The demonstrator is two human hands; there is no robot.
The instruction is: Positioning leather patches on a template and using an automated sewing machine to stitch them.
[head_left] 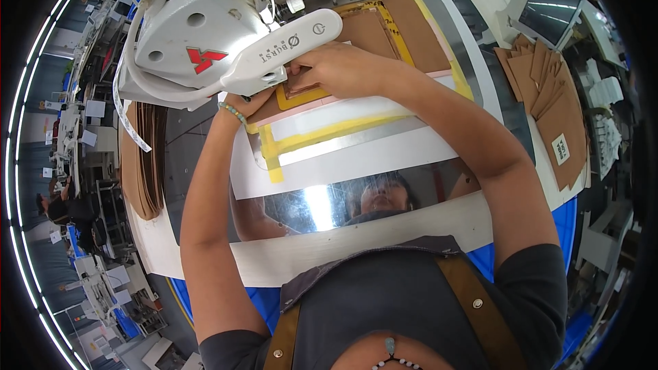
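Note:
My right hand (pixel 337 68) reaches in under the white sewing machine's arm (pixel 288 55). Its fingers are bent and drawn together over a brown piece (pixel 307 89) inside a yellow-edged opening; their tips are partly hidden. Beside it, my left hand (pixel 252 103), with a beaded bracelet at the wrist, goes under the machine head, which covers its fingers. Both hands work over a flat template sheet (pixel 384 144) bordered with yellow tape (pixel 343 131). Another brown panel (pixel 418 31) lies on the template at the far right, next to a yellow-and-black marked strip (pixel 396 35).
A stack of long brown pieces (pixel 142 157) lies left of the machine. More brown pieces (pixel 548 96) are piled at the right, below a screen (pixel 550 5). A shiny metal plate (pixel 329 205) spans the near side of the table (pixel 370 247). Other workstations stand far left.

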